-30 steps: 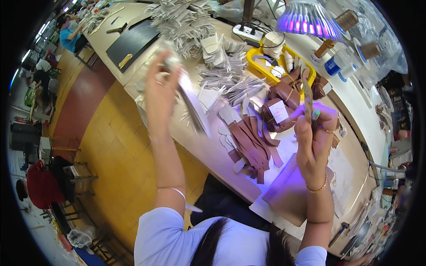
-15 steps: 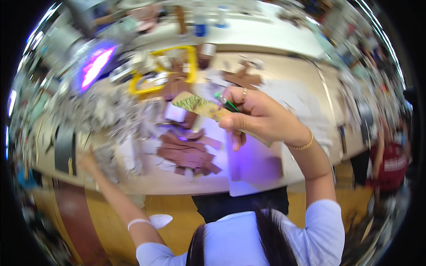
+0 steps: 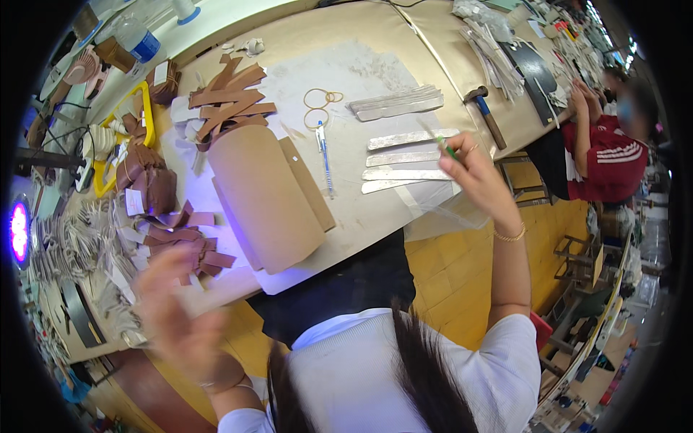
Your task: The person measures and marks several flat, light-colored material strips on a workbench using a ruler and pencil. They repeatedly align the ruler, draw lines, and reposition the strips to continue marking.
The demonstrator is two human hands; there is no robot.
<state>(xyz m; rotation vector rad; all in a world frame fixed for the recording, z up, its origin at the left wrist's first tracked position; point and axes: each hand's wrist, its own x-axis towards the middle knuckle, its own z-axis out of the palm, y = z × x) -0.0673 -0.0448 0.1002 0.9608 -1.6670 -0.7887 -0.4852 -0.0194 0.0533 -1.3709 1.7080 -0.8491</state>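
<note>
And a slim green tool point(image 3: 449, 150) is being pinched by the right hand point(image 3: 473, 173), by the ends of pale strips point(image 3: 401, 158) being borne side by side on the table point(image 3: 361, 29)! The left hand point(image 3: 180, 307) is being blurred near brown strips point(image 3: 209, 254); how its fingers are being held cannot be told.

Left hand point(image 3: 180, 317) blurred, fingers point(image 3: 167, 270) smeared, left sleeve point(image 3: 247, 421) cut off below

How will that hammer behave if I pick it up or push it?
The hammer probably feels head-heavy: its dark head looks metal. Its straight handle should stay stiff. The handle's end lies near the table edge, so a push that way might drop it.
</note>
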